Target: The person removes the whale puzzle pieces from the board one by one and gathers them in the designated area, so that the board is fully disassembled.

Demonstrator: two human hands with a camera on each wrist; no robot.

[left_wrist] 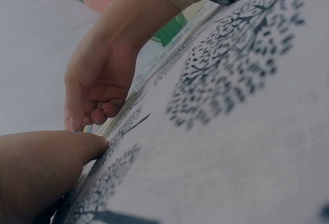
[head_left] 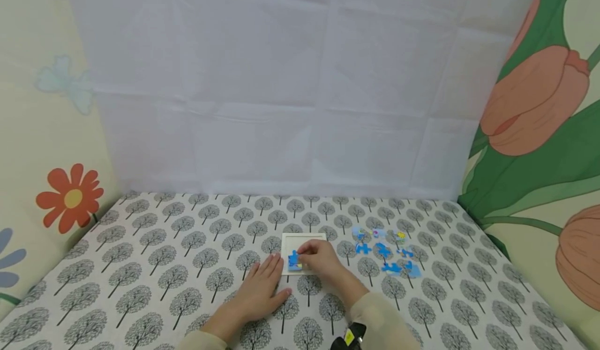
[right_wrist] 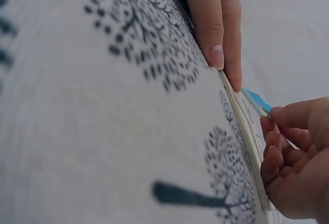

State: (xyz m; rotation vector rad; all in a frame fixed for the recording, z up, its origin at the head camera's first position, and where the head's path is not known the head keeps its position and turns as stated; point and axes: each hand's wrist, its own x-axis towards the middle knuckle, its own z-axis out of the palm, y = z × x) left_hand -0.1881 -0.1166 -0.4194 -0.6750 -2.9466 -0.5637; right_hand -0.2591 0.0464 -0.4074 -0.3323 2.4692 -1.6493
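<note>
A small white puzzle tray [head_left: 303,235] lies on the tablecloth in front of me. My right hand [head_left: 321,259] is over it and pinches a blue puzzle piece [head_left: 294,261] between thumb and forefinger, at the tray's lower left. In the right wrist view that puzzle piece [right_wrist: 257,100] looks tilted, one edge raised. My left hand [head_left: 263,290] lies on the cloth with its fingers extended, fingertips against the tray's left edge. In the left wrist view, the left thumb [left_wrist: 87,147] hides most of the tray.
Several loose blue puzzle pieces [head_left: 383,250] are spread on the cloth to the right of the tray. The tree-print tablecloth [head_left: 173,282] covers the table. A white sheet [head_left: 290,89] hangs behind, with flower-print walls [head_left: 529,105] at the sides.
</note>
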